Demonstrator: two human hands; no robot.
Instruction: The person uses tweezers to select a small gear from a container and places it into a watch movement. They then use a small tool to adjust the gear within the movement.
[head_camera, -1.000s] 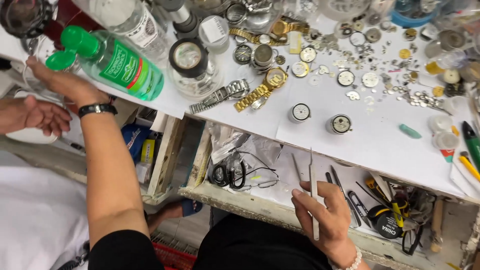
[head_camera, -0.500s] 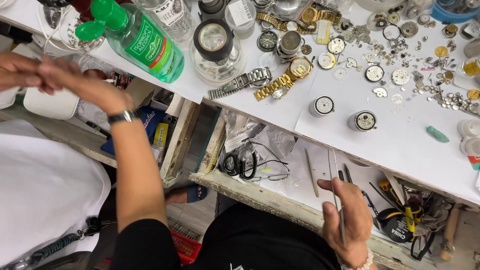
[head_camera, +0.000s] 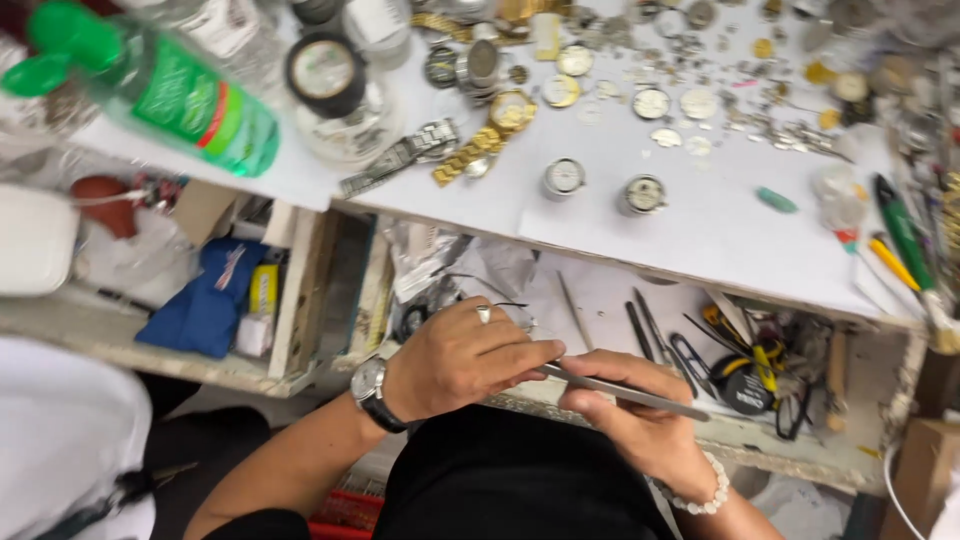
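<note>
Over my lap, in front of an open drawer, both hands meet on a pair of slim metal tweezers. My left hand, with a ring and a wristwatch, pinches the tweezers' left end. Beneath the tweezers, my right hand, which wears a white bead bracelet, supports them across its fingers. The tips point right. Inside the drawer lie more tweezers, small tools and crumpled plastic bags.
The white worktable above carries two loose watch cases, a gold watch bracelet, several dials and small parts, a glass jar and a green-capped bottle. Green-handled tools lie at right. A person in white stands at left.
My left hand has come down from the upper left, where it met another person's hand, to my right hand and now pinches the tweezers. The view has shifted closer.
</note>
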